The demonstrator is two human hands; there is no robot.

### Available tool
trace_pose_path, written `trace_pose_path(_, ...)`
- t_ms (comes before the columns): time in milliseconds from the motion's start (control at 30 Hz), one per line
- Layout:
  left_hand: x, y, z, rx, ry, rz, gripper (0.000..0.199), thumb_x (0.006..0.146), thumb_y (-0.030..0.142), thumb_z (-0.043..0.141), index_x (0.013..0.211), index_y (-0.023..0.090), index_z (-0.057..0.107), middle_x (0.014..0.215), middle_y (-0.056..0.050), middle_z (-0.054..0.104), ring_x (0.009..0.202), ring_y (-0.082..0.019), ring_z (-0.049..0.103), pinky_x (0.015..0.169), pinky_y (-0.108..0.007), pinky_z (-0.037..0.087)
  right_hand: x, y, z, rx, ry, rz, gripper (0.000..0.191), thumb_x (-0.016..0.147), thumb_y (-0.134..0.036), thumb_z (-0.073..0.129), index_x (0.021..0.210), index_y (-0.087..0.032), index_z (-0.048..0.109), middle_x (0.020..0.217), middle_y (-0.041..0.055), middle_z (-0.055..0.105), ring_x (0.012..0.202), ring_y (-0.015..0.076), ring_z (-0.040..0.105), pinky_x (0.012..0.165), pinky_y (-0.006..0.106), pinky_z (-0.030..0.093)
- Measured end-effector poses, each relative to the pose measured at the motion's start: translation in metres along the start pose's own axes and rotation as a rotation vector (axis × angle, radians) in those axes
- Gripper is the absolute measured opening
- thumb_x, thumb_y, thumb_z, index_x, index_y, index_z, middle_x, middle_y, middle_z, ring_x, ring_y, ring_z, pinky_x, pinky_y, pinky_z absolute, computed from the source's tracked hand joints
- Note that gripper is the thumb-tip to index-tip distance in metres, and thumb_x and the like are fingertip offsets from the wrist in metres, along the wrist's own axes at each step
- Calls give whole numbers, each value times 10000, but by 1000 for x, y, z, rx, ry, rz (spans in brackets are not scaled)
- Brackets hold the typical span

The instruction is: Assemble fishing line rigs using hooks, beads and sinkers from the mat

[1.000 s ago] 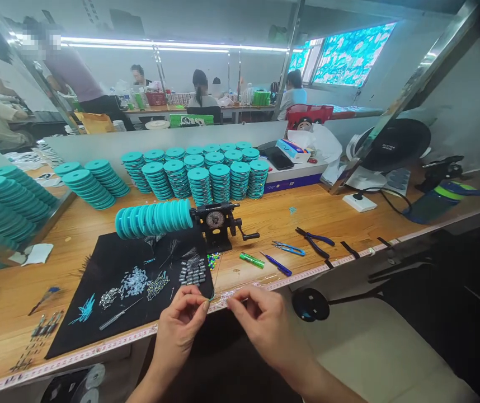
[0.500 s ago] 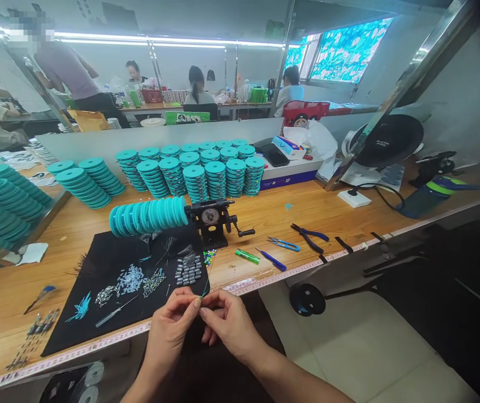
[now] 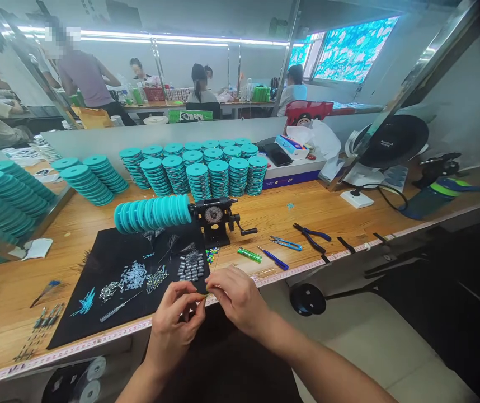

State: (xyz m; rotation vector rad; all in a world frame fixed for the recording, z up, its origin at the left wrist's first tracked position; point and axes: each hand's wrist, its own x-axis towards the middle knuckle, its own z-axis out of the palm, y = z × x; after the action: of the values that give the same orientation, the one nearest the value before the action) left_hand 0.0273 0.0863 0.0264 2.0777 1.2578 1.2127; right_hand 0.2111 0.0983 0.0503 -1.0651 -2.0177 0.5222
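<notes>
My left hand (image 3: 179,316) and my right hand (image 3: 238,294) meet at the table's front edge, fingertips pinched almost together. A thin greenish strand shows at the fingertips; its ends are hidden and I cannot make out its kind. Just beyond lie grey cylindrical weights (image 3: 192,267) and small coloured beads (image 3: 212,255). On the black mat (image 3: 156,296) are a pile of clear small pieces (image 3: 134,275), metal fittings (image 3: 109,291), teal strips (image 3: 84,302) and a thin metal tool (image 3: 118,308). A hand-crank winder (image 3: 213,218) carries a row of teal spools (image 3: 151,214).
Stacked teal spools (image 3: 198,178) stand along the back. To the right lie a green tube (image 3: 249,255), a blue-handled pick (image 3: 276,258), blue snips (image 3: 286,243) and pliers (image 3: 312,235). A white power strip (image 3: 356,198) and a bottle (image 3: 427,200) are farther right. Several people sit or stand beyond the partition.
My right hand has turned over and risen slightly, its fingers now pointing down to the left. My left hand stays near the same place, still pinching. The view has shifted slightly.
</notes>
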Motion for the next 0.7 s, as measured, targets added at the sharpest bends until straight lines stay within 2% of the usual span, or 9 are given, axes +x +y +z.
trace_pose_path(67,3,-3,-1,28,-16,88,143,853,74,621,887,196,687,964,-53,590,790,-149,637,664,-237,546,13,9,0,-22,-81,18,90,962,-186,561,923,-195,641,866,35,702,823,184,625,758,280,436)
trace_pose_path(133,6,-6,-2,17,-60,139,168,848,60,614,890,201,695,943,-54,660,944,-193,661,851,-286,545,24,17,1,-33,-121,31,55,936,-191,615,902,-209,655,804,0,701,743,158,630,684,242,421)
trace_pose_path(200,8,-8,-2,-24,-113,140,177,846,67,611,878,215,703,928,-36,714,964,-189,681,942,-298,517,33,21,4,-36,-141,31,50,908,-191,661,869,-223,666,748,-32,693,675,135,625,625,217,398)
trace_pose_path(267,8,-7,-1,-67,-148,98,165,847,86,605,855,220,703,926,-27,736,918,-177,698,912,-279,527,37,22,5,-45,-148,31,68,870,-194,709,826,-230,670,698,-51,679,631,126,613,596,211,381)
trace_pose_path(333,6,-4,2,-107,-148,6,141,850,104,597,821,210,685,916,-32,729,810,-159,695,799,-256,547,37,18,4,-65,-116,46,87,859,-200,720,797,-217,662,710,-34,678,662,142,611,628,230,385)
trace_pose_path(433,4,3,6,-187,-119,-191,100,860,152,598,774,189,632,870,-43,701,684,-137,653,621,-222,529,24,3,-5,-101,20,103,113,929,-218,621,825,-179,636,834,44,681,816,197,605,744,292,394)
trace_pose_path(533,4,6,9,-309,-96,-372,163,872,254,606,731,172,598,827,-54,690,643,-135,635,546,-211,514,-2,-13,-12,-13,159,259,172,958,-247,555,813,-183,621,760,23,648,691,166,576,670,284,393)
trace_pose_path(633,6,5,10,-427,-87,-501,245,847,341,637,700,148,599,848,-75,694,530,-96,570,462,-198,475,-25,-17,-3,217,94,500,145,923,-284,588,825,-203,658,657,-19,623,528,125,549,540,253,371)
trace_pose_path(700,8,5,10,-490,-81,-561,276,817,379,672,697,138,608,862,-79,697,491,-76,535,442,-196,462,-32,-15,10,511,-4,653,143,877,-328,633,934,-200,664,697,-10,649,518,131,599,484,231,372)
